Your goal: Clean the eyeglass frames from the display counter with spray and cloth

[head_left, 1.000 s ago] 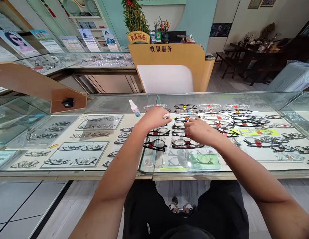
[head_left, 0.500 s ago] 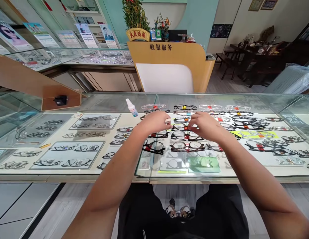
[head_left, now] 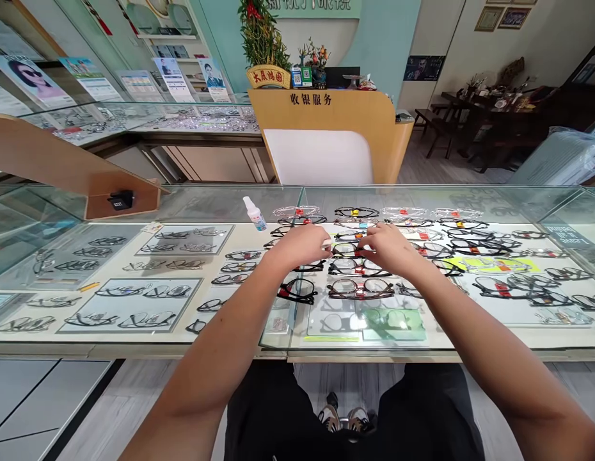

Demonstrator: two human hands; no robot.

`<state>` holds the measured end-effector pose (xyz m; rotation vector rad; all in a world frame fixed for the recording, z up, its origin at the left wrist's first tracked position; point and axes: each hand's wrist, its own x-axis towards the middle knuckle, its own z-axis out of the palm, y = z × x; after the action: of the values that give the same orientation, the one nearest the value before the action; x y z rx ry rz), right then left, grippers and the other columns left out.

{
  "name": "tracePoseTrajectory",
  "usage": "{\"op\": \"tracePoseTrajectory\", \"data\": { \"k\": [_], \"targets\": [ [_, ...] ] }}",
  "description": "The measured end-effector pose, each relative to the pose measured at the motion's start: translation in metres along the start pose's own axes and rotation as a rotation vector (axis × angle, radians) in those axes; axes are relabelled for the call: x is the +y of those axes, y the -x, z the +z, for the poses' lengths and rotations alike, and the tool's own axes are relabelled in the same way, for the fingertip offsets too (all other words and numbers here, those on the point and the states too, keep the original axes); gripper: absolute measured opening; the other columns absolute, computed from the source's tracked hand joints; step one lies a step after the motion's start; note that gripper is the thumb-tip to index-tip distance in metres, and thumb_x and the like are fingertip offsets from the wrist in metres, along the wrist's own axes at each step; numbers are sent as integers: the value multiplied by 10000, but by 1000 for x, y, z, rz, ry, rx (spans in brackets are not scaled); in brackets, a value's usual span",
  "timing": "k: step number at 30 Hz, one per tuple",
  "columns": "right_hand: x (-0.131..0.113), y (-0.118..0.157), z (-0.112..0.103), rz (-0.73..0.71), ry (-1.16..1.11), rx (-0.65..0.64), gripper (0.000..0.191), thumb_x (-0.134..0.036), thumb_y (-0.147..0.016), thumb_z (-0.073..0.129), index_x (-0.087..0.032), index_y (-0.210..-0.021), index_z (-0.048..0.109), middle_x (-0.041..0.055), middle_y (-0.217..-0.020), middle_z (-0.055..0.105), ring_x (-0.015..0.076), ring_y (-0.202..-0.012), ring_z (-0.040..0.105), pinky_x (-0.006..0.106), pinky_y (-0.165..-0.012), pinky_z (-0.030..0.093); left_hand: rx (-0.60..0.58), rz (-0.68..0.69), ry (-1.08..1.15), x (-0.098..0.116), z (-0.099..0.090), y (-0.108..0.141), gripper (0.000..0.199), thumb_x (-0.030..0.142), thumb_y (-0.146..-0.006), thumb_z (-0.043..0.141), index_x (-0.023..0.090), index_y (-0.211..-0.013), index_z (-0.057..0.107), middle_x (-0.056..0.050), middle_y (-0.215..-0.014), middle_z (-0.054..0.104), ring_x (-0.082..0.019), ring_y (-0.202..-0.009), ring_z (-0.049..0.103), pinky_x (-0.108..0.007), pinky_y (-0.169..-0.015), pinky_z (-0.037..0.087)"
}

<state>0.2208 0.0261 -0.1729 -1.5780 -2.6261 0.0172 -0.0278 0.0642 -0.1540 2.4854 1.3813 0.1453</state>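
My left hand and my right hand are over the glass counter, one on each side of a pair of black-framed eyeglasses. Fingers of both hands are curled in at the ends of this frame and appear to pinch it; the exact contact is partly hidden. Nearer to me lie another dark pair of glasses and a brown-rimmed pair with a red tag. Beyond the hands, a black pair with a yellow tag rests at the back of the column.
A white spray bottle stands left of the rows. Many more glasses lie on the counter and inside the case, some on grey trays. A wooden panel stands at the left. A cashier desk is across the aisle.
My right hand has shifted slightly left, closer to my left hand and the black-framed eyeglasses. The view has tilted up a little, so the counter sits lower.
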Motion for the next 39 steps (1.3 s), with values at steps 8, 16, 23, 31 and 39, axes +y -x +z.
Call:
{"op": "tracePoseTrajectory", "data": {
  "k": [8, 16, 23, 31, 39],
  "targets": [
    [-8, 8, -18, 26, -32, 43, 191, -248, -1032, 664, -220, -1073, 848, 93, -1052, 782, 278, -1041, 621, 374, -813, 309, -26, 19, 57, 4, -18, 8, 141, 364, -825, 695, 285, -816, 812, -29, -738, 736, -227, -613, 598, -332, -587, 337],
    [-1, 19, -38, 147, -118, 386, 260, -295, -1073, 587, -239, -1136, 834, 96, -971, 762, 279, -938, 567, 396, -798, 293, 337, 23, 426, 13, -25, 12, 352, 552, -867, 748, 220, -950, 829, 9, -643, 585, -175, -634, 522, -303, -599, 302],
    [-16, 32, -46, 170, -147, 780, 376, -413, -1115, 467, -199, -1082, 775, 129, -948, 737, 281, -916, 596, 418, -857, 362, 662, -3, 782, 32, -13, 9, 363, 567, -812, 819, 211, -883, 809, 40, -575, 412, -117, -555, 332, -284, -540, 231],
    [-23, 21, -37, 177, -1149, 727, 419, -648, -944, 714, -230, -943, 751, 6, -743, 663, 182, -687, 564, 334, -663, 432, 664, -115, 1193, 55, -4, 17, 455, 602, -766, 879, 217, -987, 783, 48, -620, 465, -89, -486, 334, -272, -436, 215],
    [-18, 20, -41, 203, -1245, 792, 509, -733, -894, 728, -245, -782, 634, -17, -663, 567, 159, -626, 463, 314, -610, 377, 458, 28, 1003, 62, 0, 18, 440, 606, -727, 869, 195, -839, 761, 38, -591, 455, -110, -554, 346, -285, -534, 248]
  ]
}}
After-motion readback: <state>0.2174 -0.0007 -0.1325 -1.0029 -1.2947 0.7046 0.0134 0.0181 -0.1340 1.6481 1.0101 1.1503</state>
